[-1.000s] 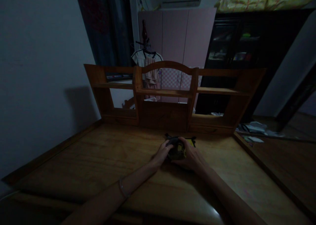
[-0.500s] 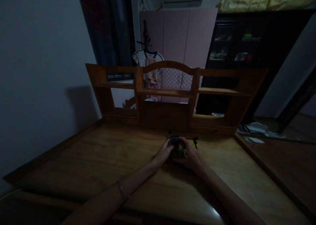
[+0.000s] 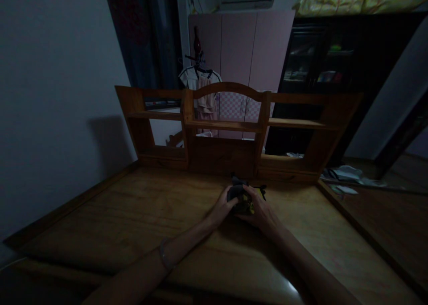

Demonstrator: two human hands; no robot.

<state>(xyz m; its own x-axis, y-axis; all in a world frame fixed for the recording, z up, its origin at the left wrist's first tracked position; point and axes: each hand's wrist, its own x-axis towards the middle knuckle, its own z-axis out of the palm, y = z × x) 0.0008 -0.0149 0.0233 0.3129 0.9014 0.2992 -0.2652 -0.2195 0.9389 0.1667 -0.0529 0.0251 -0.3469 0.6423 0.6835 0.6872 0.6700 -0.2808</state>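
Both hands hold the small object

Our left hand (image 3: 223, 207) and right hand (image 3: 262, 211) keep their grip closed around the dark and yellow object (image 3: 241, 199), low over the bench (image 3: 133, 216), near the shelf (image 3: 220, 155). Compared with a second ago it sits slightly turned; a dark end now points up.

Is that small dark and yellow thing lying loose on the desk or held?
Held: the left hand and right hand clasp the thing from both sides, low over the desk; whether it touches, cannot tell.
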